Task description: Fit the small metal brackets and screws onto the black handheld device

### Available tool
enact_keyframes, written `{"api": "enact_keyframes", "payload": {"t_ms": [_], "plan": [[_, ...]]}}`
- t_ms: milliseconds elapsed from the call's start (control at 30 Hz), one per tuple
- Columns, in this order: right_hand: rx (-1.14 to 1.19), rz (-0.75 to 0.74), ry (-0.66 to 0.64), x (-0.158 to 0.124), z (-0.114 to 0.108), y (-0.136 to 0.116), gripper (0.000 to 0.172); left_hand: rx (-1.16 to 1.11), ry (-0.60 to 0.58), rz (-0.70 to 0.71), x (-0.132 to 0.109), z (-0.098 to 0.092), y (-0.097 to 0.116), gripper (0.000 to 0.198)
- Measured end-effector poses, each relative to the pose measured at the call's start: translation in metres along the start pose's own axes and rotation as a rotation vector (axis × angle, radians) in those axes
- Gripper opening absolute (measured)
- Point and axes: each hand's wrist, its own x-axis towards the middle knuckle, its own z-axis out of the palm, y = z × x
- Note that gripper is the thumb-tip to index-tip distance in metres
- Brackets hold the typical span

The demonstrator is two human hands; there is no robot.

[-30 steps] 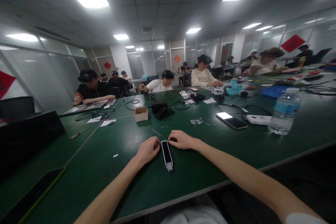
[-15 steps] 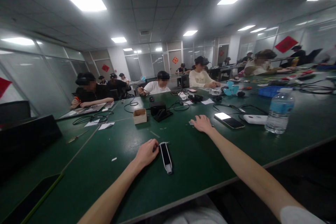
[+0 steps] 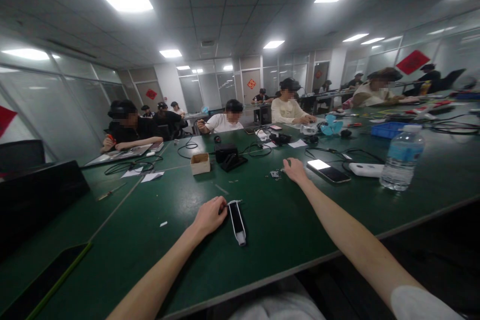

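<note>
My left hand (image 3: 210, 216) rests on the green table with its fingers curled in. Its fingertips meet the upper left edge of a narrow white-framed device (image 3: 237, 222) with a dark middle; what they grip is hidden. Farther off to the right, my right hand (image 3: 296, 170) reaches down to the tabletop, fingers bent and close together. Just left of its fingertips lies a cluster of small metal parts (image 3: 275, 174). Anything pinched there is too small to make out. A phone (image 3: 328, 171) with a partly lit screen lies to the right of that hand.
A water bottle (image 3: 402, 159) stands at right beside a white device (image 3: 366, 169) and a blue tray (image 3: 388, 130). Ahead are a small cardboard box (image 3: 200, 164), a black stand (image 3: 227, 156), cables and a blue fan (image 3: 331, 125). Several people sit across the table.
My right hand has shifted slightly right and drawn its fingers together, uncovering the small metal parts. My left hand and the white-framed device stay nearly in place.
</note>
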Motion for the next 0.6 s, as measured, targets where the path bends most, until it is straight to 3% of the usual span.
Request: {"api": "enact_keyframes", "payload": {"t_ms": [133, 300, 600], "plan": [[-0.091, 0.066, -0.12, 0.001, 0.004, 0.005, 0.076, -0.004, -0.007, 0.001, -0.001, -0.001, -0.001, 0.014], [-0.13, -0.115, -0.354, -0.003, 0.009, -0.007, 0.077, -0.017, 0.006, 0.018, -0.001, 0.002, -0.004, 0.015], [-0.018, -0.338, -0.461, -0.027, -0.005, -0.04, 0.066, -0.009, 0.01, 0.023, 0.001, 0.004, -0.005, 0.014]]}}
